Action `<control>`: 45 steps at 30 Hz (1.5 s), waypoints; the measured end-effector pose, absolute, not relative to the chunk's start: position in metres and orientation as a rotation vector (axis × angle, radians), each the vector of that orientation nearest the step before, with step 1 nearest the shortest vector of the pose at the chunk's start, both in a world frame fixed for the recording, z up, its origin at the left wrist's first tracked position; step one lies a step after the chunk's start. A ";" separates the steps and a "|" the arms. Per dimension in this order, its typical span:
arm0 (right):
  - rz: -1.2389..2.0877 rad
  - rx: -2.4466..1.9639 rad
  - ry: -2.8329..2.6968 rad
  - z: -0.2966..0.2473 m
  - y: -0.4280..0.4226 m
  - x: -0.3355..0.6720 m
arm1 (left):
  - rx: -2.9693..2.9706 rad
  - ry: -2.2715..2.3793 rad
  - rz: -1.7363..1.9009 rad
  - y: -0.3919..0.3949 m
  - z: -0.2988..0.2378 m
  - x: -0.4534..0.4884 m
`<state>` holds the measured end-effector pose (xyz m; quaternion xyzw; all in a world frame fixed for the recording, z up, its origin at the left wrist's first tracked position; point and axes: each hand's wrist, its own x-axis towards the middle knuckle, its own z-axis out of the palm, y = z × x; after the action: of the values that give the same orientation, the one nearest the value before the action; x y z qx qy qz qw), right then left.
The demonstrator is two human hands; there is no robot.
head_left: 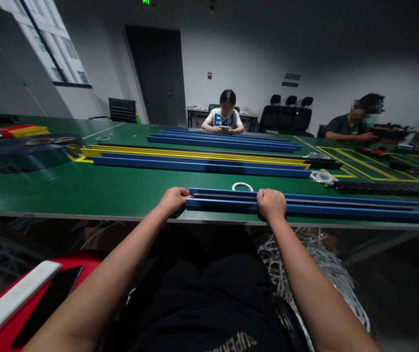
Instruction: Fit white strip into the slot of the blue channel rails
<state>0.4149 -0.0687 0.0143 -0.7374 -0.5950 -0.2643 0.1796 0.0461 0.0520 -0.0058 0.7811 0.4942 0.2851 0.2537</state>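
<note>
A long blue channel-shaped strip lies along the near edge of the table, with a pale line running inside its groove. At its left end is my left hand, fingers closed together at the groove's opening; what they pinch is hidden. Further right, my right hand is closed over the same blue channel strip, its knuckles on top and the fingertips out of sight. Just behind the strip, between my hands, a white ring-shaped roll lies on the table.
Across the green table lie yellow strips and more blue strips. A wrapped roll and a black slatted strip are at right. Two people sit beyond. A red seat holds a white device.
</note>
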 end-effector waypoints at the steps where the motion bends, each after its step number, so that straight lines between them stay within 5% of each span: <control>1: -0.747 -2.084 -1.682 0.014 -0.069 0.415 | 2.129 1.353 0.785 0.051 -0.007 0.046; 14: -0.741 -2.110 -1.686 0.017 -0.070 0.413 | 2.067 1.397 1.013 0.056 -0.010 0.045; 26: -0.723 -2.099 -1.685 0.017 -0.070 0.414 | 2.310 1.203 0.629 0.076 0.002 0.044; 45: -0.734 -2.103 -1.714 0.012 -0.066 0.419 | 2.742 1.218 0.781 0.084 -0.014 0.049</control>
<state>0.4190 -0.0660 0.0122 -0.7380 -0.6016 -0.2575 0.1646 0.0485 0.0839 -0.0143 0.8842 0.3928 0.2519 0.0204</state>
